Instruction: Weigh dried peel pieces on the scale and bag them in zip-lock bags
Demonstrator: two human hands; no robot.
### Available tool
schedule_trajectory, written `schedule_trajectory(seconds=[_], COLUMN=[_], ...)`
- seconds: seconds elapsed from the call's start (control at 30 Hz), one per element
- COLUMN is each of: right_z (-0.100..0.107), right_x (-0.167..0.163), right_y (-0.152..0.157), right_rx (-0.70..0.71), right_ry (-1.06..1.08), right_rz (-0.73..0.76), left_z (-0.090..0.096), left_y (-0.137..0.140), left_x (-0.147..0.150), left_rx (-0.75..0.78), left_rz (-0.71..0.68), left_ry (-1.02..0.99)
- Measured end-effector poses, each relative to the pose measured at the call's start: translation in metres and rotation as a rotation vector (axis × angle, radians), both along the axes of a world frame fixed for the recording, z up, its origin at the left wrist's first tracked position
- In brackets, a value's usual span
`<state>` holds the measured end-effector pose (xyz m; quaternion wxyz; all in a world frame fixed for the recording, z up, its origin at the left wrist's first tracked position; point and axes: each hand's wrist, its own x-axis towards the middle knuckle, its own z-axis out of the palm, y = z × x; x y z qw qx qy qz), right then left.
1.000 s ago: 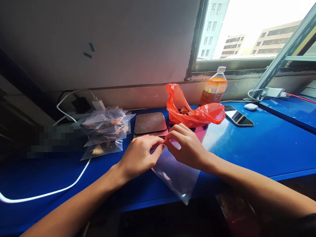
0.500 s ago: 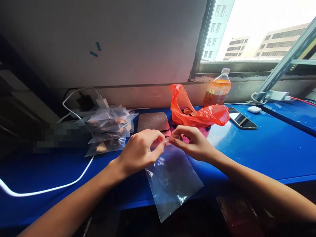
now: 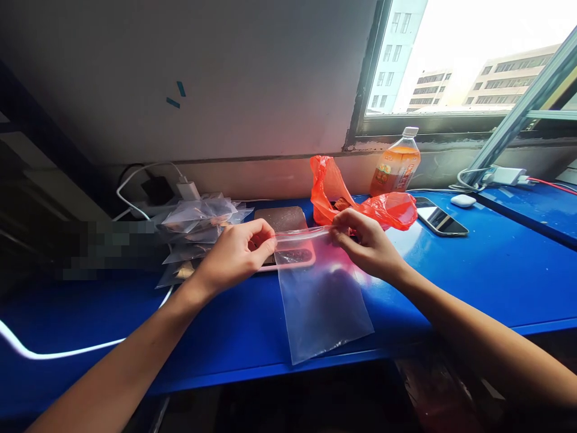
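A clear zip-lock bag hangs down between my two hands, its zip edge stretched taut across the top. My left hand pinches the upper left corner. At the upper right corner, my right hand grips the same edge. No contents show inside the bag. Behind it, partly covered, lies a flat scale-like device with a dark plate and pinkish body. Just past my right hand stands an open red plastic bag with brownish pieces in it. Left of the device, several filled clear bags are piled up.
A bottle of orange drink stands by the wall below the window. To the right lie a phone and a white earbud case. A white cable loops over the blue table at left; chargers sit along the wall.
My hands have moved apart, pulling the zip edge straight and wide. The bag is raised and spread flatter, and its lower corner hangs higher than before.
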<state>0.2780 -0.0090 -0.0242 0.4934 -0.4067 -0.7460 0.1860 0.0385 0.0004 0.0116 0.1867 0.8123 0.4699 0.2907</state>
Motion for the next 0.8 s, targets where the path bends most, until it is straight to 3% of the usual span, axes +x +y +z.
schedule_trajectory(seconds=[0.33, 0.8], right_z=[0.003, -0.009], right_x=[0.001, -0.005], right_y=[-0.002, 0.001], right_rx=[0.059, 0.112], right_ry=[-0.250, -0.252], right_rz=[0.099, -0.049], left_z=[-0.004, -0.007], left_y=[-0.006, -0.007], left_x=[0.003, 0.006], left_rx=[0.122, 0.120], left_rz=[-0.063, -0.060], left_ry=[0.073, -0.011])
